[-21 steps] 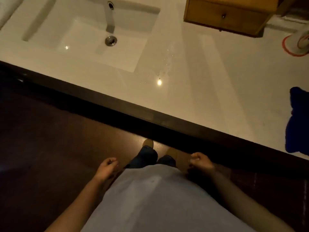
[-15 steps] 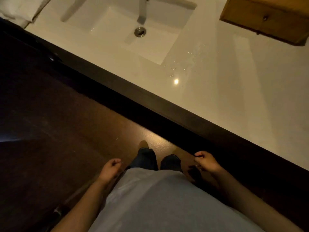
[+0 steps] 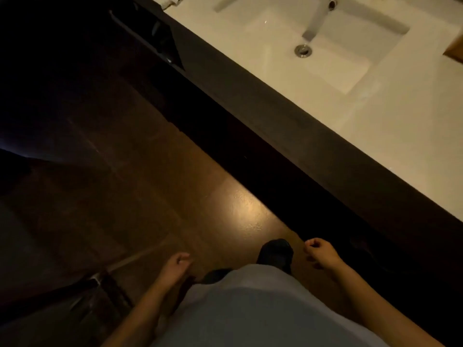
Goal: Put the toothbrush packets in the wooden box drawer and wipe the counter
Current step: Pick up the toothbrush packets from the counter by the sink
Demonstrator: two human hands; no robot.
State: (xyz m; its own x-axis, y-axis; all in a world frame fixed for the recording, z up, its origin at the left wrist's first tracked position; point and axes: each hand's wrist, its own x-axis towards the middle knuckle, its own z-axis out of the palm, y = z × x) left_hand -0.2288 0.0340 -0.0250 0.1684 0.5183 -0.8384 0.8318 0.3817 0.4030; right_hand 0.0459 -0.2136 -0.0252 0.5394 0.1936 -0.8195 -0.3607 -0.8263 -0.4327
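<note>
The pale counter [image 3: 390, 136] runs diagonally across the upper right, with a dark front edge. Only a corner of the wooden box drawer [image 3: 454, 50] shows at the right edge. No toothbrush packets are in view. My left hand [image 3: 175, 266] hangs low by my hip with its fingers loosely curled and nothing in it. My right hand [image 3: 322, 251] is also down at my side, curled into a loose fist and holding nothing. Both hands are well below and in front of the counter edge.
A white sink [image 3: 333, 33] with a metal tap [image 3: 317, 20] and drain [image 3: 303, 50] is set in the counter. A folded pale towel [image 3: 172, 1] lies at its left end. A dark brown floor [image 3: 175, 196] spreads below, with my feet on it.
The view has swung left and tilted. The wooden box has slid almost out of frame and the blue cloth is gone from view. Both hands stay down at my sides.
</note>
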